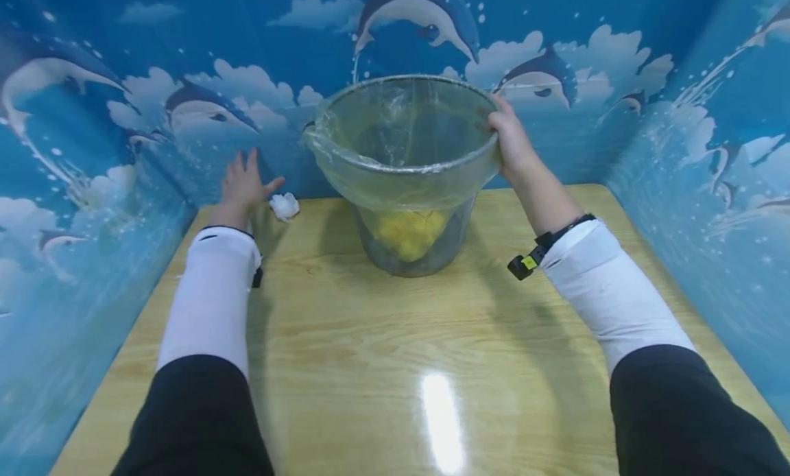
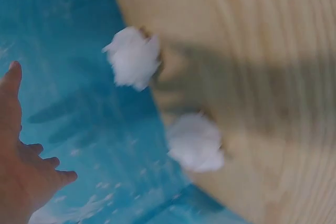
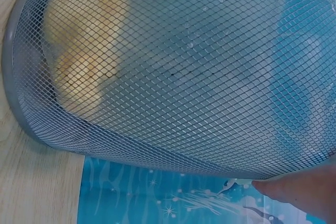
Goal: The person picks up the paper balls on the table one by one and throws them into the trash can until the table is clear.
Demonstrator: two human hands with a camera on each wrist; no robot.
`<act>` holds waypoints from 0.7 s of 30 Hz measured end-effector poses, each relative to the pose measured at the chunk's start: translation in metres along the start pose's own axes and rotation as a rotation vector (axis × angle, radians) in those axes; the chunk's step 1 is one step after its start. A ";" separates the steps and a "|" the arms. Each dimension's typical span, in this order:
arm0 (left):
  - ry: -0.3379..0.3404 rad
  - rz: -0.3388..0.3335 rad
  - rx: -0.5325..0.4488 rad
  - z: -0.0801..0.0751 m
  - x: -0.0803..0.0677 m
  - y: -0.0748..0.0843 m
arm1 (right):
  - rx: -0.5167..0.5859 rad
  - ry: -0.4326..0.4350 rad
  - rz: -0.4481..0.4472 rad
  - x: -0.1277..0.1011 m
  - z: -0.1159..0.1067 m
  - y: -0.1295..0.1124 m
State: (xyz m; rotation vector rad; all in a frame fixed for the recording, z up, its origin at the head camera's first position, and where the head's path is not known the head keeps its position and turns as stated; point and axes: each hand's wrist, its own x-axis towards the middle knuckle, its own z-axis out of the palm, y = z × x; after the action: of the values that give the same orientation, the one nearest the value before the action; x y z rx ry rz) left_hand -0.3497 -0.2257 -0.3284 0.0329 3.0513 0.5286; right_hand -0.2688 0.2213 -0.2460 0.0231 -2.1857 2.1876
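Note:
A grey mesh wastebasket [image 1: 453, 239], lined with a thin translucent yellowish bag [image 1: 395, 191], stands upright at the back of the table. My right hand [image 1: 515, 143] grips its rim on the right side; in the right wrist view the thumb [image 3: 289, 187] lies against the mesh. Something yellow and lumpy [image 3: 84, 51] shows through the mesh at the bottom. My left hand [image 1: 241, 186] is over the back left, fingers spread and holding nothing. Beside it lies a crumpled white paper ball [image 1: 284, 206]. The left wrist view shows two such paper balls [image 2: 134, 59], apart from the hand.
Blue dolphin-print sheeting [image 1: 284, 71] stands along the back and both sides of the wooden table [image 1: 370, 346]. The paper balls lie close to the table's back edge. A light reflection falls on the front of the tabletop.

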 end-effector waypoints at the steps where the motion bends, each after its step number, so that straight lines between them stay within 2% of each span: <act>1: -0.002 -0.005 -0.009 0.007 0.002 -0.001 | -0.004 0.000 0.003 0.000 0.001 0.000; 8: -0.050 -0.029 0.001 0.048 0.010 -0.007 | 0.016 0.000 0.009 -0.003 -0.001 0.004; 10: -0.082 -0.034 -0.059 0.055 0.009 -0.007 | 0.017 0.004 0.009 -0.005 -0.002 0.005; 15: -0.198 -0.055 -0.149 0.068 0.004 -0.009 | 0.010 0.009 -0.008 -0.007 -0.004 0.008; 18: -0.249 -0.024 -0.079 0.072 0.002 -0.010 | 0.012 0.007 -0.020 -0.007 -0.004 0.007; 21: -0.271 -0.012 -0.059 0.075 0.001 -0.012 | 0.013 0.003 -0.031 -0.006 -0.003 0.006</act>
State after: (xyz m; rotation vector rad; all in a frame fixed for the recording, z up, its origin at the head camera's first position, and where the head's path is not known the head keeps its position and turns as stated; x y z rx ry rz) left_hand -0.3469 -0.2115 -0.4026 0.0768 2.7701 0.5629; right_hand -0.2626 0.2237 -0.2526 0.0545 -2.1551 2.1840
